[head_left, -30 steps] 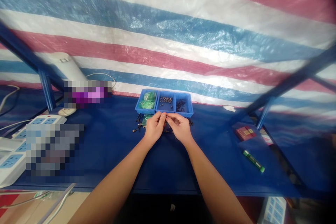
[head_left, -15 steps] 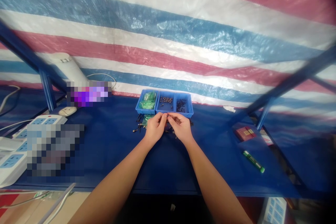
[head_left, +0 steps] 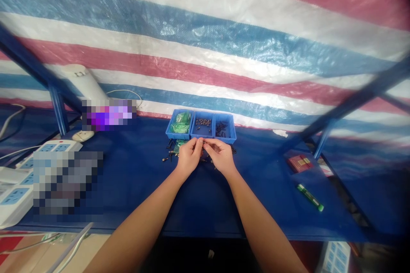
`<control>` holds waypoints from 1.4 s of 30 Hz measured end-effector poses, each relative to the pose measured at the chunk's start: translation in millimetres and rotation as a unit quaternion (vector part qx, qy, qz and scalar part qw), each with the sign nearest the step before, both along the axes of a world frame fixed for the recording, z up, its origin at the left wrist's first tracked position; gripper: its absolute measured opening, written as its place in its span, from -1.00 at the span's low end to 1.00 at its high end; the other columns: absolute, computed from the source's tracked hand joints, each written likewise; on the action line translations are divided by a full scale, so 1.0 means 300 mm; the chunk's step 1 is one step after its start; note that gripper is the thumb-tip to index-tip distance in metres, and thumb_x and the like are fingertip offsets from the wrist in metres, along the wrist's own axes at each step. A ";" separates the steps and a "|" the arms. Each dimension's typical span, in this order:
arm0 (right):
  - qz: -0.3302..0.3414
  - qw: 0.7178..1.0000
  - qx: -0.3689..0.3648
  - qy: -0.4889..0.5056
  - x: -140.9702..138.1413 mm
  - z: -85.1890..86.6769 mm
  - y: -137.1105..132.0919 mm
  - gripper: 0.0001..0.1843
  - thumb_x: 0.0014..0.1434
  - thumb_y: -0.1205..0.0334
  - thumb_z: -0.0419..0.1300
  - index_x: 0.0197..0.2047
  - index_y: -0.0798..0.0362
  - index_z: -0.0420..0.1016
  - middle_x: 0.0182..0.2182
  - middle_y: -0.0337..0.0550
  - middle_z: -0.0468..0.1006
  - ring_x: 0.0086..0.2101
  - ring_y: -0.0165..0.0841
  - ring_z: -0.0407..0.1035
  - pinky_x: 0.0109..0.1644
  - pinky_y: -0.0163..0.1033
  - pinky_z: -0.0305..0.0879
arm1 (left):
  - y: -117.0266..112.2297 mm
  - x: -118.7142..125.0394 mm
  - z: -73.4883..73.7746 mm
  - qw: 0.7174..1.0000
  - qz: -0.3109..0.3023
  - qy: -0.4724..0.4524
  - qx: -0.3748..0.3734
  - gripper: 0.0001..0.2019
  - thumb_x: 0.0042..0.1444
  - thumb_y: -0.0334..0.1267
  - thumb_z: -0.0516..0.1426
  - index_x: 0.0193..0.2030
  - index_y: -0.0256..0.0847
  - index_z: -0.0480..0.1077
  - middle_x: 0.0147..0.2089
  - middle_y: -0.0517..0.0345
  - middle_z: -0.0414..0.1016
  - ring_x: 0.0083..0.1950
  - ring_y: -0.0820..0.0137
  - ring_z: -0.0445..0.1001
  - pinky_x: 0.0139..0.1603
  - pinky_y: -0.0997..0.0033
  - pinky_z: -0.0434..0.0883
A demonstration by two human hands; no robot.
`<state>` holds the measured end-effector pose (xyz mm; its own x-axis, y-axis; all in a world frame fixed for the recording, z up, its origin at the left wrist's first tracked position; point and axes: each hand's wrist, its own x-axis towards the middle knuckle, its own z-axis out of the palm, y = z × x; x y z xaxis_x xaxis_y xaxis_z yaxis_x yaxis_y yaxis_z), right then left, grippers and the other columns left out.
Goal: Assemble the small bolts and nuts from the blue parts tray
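My left hand (head_left: 188, 156) and my right hand (head_left: 221, 156) meet fingertip to fingertip over the blue table (head_left: 134, 175), both pinched on a tiny dark part (head_left: 203, 141) too small to name. Just behind them stands a blue tray (head_left: 201, 136) with three compartments: green pieces on the left, small dark parts in the middle and on the right. Several loose dark parts (head_left: 168, 153) and a green piece (head_left: 178, 144) lie on the table left of my left hand.
White power strips (head_left: 19, 179) and cables lie at the left, with a white lamp base (head_left: 83, 86) behind. A red packet (head_left: 299, 163) and a green lighter (head_left: 309, 197) lie at the right. Blue frame posts (head_left: 57, 113) stand on both sides; a striped tarp hangs behind.
Both hands stay together in front of the tray; only the fingertips shift slightly around the tiny part.
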<state>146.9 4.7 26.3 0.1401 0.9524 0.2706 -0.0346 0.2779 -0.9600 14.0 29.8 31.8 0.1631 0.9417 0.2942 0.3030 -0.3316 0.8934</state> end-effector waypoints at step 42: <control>-0.017 0.897 0.015 -0.441 0.038 -0.035 0.009 -0.63 0.11 0.46 0.17 -0.03 0.00 0.55 -0.16 -0.09 0.60 -0.18 -0.22 0.38 0.01 -0.07 0.30 | 0.000 -0.003 -0.004 0.996 0.064 0.059 0.030 -0.54 0.28 -0.02 -0.05 -0.58 -0.22 0.25 -0.62 0.25 0.28 -0.55 0.50 0.26 -0.47 0.50 0.20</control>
